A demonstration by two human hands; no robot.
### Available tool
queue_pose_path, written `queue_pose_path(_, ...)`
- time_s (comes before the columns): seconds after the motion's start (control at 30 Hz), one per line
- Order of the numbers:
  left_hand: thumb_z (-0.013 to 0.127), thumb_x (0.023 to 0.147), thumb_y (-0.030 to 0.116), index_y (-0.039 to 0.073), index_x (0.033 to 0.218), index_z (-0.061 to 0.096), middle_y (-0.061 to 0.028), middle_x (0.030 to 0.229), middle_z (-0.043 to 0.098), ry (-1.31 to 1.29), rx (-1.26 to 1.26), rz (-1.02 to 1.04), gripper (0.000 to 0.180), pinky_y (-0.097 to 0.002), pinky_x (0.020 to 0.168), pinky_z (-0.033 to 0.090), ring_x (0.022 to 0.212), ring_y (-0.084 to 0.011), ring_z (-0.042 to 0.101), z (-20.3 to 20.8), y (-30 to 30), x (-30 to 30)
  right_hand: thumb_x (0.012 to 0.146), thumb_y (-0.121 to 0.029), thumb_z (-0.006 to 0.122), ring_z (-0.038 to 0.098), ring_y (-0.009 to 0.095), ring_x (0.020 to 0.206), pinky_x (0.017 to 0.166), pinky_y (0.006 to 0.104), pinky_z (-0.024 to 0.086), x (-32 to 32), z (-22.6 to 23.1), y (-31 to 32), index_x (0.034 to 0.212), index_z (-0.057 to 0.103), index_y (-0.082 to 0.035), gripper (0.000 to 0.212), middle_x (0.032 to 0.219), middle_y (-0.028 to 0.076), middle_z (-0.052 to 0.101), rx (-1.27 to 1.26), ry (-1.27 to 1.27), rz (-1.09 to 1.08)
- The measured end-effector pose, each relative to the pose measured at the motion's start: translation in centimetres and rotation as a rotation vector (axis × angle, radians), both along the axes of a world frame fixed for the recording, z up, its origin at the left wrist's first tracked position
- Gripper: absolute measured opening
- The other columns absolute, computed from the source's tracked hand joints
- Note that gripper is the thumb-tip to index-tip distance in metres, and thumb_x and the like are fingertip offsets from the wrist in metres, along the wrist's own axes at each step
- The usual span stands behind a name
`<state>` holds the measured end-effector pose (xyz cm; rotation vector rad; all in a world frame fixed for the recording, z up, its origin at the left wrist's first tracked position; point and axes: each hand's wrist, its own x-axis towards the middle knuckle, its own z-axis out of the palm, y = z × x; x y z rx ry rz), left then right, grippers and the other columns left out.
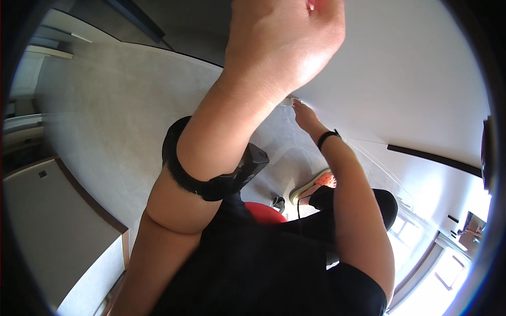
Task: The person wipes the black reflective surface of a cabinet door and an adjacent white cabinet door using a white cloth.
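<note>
My left hand (287, 39) is raised close in front of me at the top, beside a smooth pale panel (400, 63). It looks curled; most of its fingers are hidden or cut off by the picture's edge, so whatever it holds cannot be seen. Farther down, my right hand (305, 115) reaches low along the panel's bottom edge. Its fingers are together at a small whitish, crumpled-looking thing (289, 101) near the floor, too small to name. A black strap with a black device (253, 163) circles my left forearm, and a black band (328, 138) is on my right wrist.
Grey floor (116, 105) spreads to the left, with a brown-edged grey panel (58, 221) at lower left. The pale front carries a long dark handle (432, 159). Below me are an orange shoe (321, 180) and something red (266, 213). Bright windows (448, 271) are at lower right.
</note>
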<state>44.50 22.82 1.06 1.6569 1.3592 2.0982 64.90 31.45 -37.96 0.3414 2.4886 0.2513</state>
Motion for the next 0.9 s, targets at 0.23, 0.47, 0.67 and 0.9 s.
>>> queue_pose_path(0.23,0.059,0.080,0.000,-0.003,0.101,0.054,-0.0133,0.095,0.056,0.281,-0.009,0.278,0.021,-0.0277,0.072,0.050,0.080,-0.0192,0.059,-1.0,0.5,0.1,0.088,-0.021,0.042,0.040,0.018,0.125,0.104,0.0324,0.029,-5.4,17.2,-0.5,0.133,0.045,-0.009,0.047,0.131,0.001,0.048,0.422,0.430,0.143)
queue_pose_path(0.47,0.060,0.086,0.023,0.000,0.110,0.058,-0.0139,0.106,0.061,0.432,-0.455,0.256,0.033,-0.0339,0.078,0.050,0.088,-0.0238,0.062,-2.3,0.8,2.1,0.090,-0.022,0.041,0.042,0.018,0.121,0.101,0.0318,0.035,-3.3,13.8,1.5,0.138,0.037,-0.010,0.050,0.132,0.002,0.046,0.545,0.420,0.244)
queue_pose_path(0.67,0.055,0.087,0.041,0.000,0.119,0.054,-0.0189,0.117,0.057,0.668,-1.124,0.104,0.051,-0.0374,0.093,0.043,0.112,-0.0303,0.054,-3.3,0.6,0.6,0.091,-0.014,0.039,0.037,0.016,0.130,0.108,0.0303,0.029,4.8,10.7,1.9,0.133,0.042,-0.005,0.043,0.140,0.007,0.041,0.051,0.185,-0.023)
queue_pose_path(0.9,0.055,0.087,0.043,-0.004,0.124,0.049,-0.0205,0.123,0.054,0.529,-1.272,-0.021,0.060,-0.0360,0.095,0.042,0.116,-0.0293,0.052,-1.5,0.7,1.8,0.082,-0.021,0.057,0.050,0.024,0.116,0.085,0.0415,0.048,2.8,33.5,2.5,0.118,0.061,-0.022,0.036,0.114,0.001,0.058,0.923,0.947,0.322)
